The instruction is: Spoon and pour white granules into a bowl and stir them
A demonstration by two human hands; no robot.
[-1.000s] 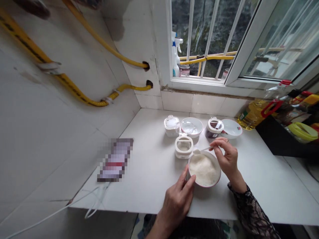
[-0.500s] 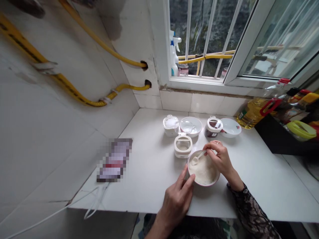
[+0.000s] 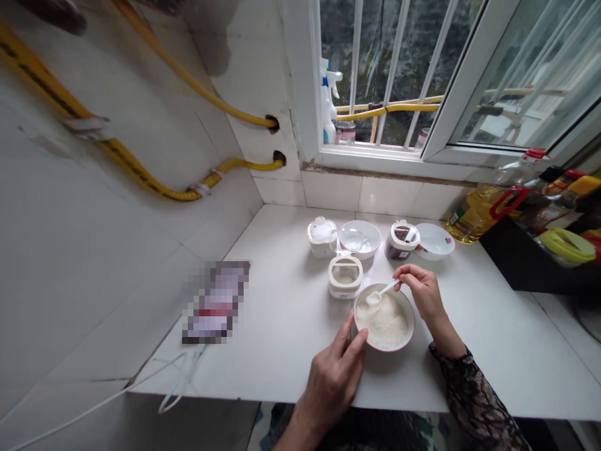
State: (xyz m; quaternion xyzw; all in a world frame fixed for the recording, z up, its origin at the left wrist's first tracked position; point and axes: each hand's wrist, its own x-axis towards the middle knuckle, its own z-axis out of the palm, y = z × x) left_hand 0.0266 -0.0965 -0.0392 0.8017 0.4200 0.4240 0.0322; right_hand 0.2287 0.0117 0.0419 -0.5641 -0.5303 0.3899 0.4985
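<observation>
While resting the left hand (image 3: 334, 376) near a white-rimmed container (image 3: 345, 290), with thumb and forefinger slightly parted, touches the left side of a pink-rimmed bowl (image 3: 408, 332) on the white counter (image 3: 282, 338). Pinches a white spoon (image 3: 378, 295) by its handle, over the bowl's pale powder (image 3: 382, 322), between closed fingertips of the right hand (image 3: 425, 297); cannot tell contact from a narrow gap beneath it. Farther right, has a bottle of yellow oil (image 3: 472, 216) beside a black box (image 3: 526, 263).

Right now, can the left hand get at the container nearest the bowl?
Probably yes: the left hand touches the bowl, and nothing seems to stand between that hand and the container.
</observation>
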